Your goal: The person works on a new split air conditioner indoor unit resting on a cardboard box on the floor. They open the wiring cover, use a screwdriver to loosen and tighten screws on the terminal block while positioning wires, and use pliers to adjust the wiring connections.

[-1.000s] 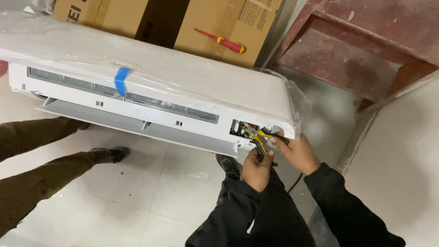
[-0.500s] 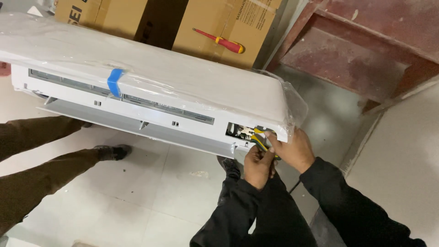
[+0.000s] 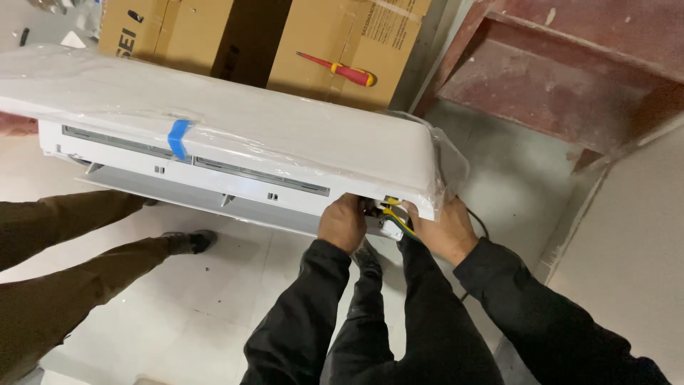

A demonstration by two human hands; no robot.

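Hands work under the plastic-wrapped air conditioner unit (image 3: 235, 142): left hand (image 3: 343, 222) curled bracing its underside, right hand (image 3: 445, 232) pinching yellow wires (image 3: 394, 216) for access.

two brown cardboard boxes (image 3: 335, 43) behind white unit (dark print on left one), clear plastic wrap (image 3: 445, 160) over unit.

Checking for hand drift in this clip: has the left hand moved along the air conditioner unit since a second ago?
Yes. The left hand has risen from below the yellow wires to the air conditioner unit's lower edge, left of them.
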